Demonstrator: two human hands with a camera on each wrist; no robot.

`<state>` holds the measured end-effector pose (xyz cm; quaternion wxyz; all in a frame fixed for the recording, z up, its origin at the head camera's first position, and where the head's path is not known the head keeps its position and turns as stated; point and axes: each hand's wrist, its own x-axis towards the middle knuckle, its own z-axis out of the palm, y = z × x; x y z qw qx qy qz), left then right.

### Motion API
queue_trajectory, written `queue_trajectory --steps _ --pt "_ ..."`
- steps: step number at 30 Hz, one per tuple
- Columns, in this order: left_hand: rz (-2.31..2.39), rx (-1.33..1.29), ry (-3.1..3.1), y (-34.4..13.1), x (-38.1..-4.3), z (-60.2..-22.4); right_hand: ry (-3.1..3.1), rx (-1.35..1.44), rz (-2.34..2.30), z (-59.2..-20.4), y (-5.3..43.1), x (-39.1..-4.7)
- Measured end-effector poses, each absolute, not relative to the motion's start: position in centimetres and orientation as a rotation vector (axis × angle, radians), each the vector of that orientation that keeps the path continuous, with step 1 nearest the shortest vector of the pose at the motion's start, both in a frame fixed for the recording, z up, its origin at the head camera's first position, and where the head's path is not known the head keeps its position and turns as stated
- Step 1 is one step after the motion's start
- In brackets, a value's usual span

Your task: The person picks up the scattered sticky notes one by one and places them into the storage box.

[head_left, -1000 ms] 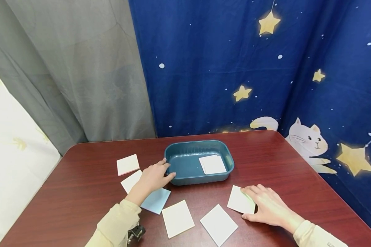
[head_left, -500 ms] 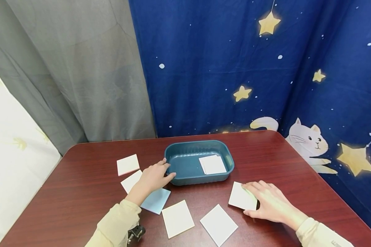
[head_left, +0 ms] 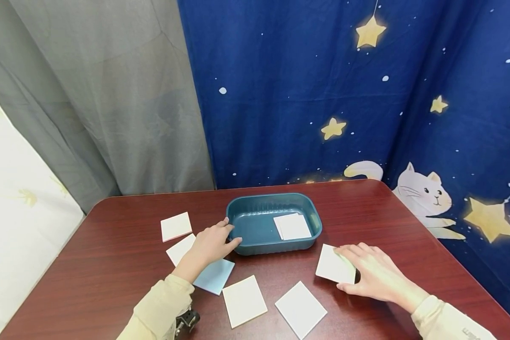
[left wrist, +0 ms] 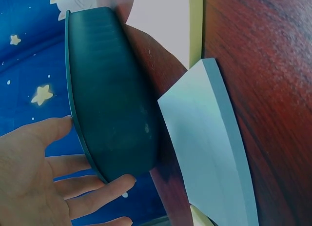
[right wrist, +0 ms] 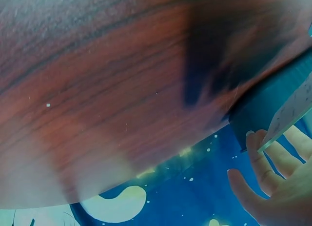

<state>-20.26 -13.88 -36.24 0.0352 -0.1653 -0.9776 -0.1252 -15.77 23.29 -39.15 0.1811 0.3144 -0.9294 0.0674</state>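
A blue-green plastic bin (head_left: 259, 248) stands near the back of the table. My left hand (head_left: 212, 243) touches its left end, fingers spread and fairly straight at the rim; the left wrist view shows this hand (left wrist: 44, 182) beside the bin wall (left wrist: 112, 99). To the right, my right hand (head_left: 376, 274) holds a white square pad (head_left: 335, 265) by its right side, tilted and apart from the table. In the right wrist view, the pad's speckled underside (right wrist: 292, 106) lies across the fingers of the right hand (right wrist: 273, 187). Overlapping white pads (head_left: 295, 227) lie in the bin.
Two pale square pads, a cream one (head_left: 244, 301) and a white one (head_left: 301, 309), lie near the front. A light blue pad (head_left: 214, 276) and a white pad (head_left: 181, 248) lie partly beneath my left forearm. Another pad (head_left: 176, 226) with a pinkish edge is farther left.
My right hand has moved slightly back and to the right with the white pad, which now sits more tilted. The left hand and the bin have stayed in place.
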Motion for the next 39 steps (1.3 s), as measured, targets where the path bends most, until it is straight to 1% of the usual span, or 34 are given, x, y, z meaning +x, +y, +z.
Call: queue_trajectory --steps 39 --pt "-0.383 -0.516 -3.008 -14.0 -20.2 -36.2 -2.479 1.009 0.197 -35.2 23.0 -17.3"
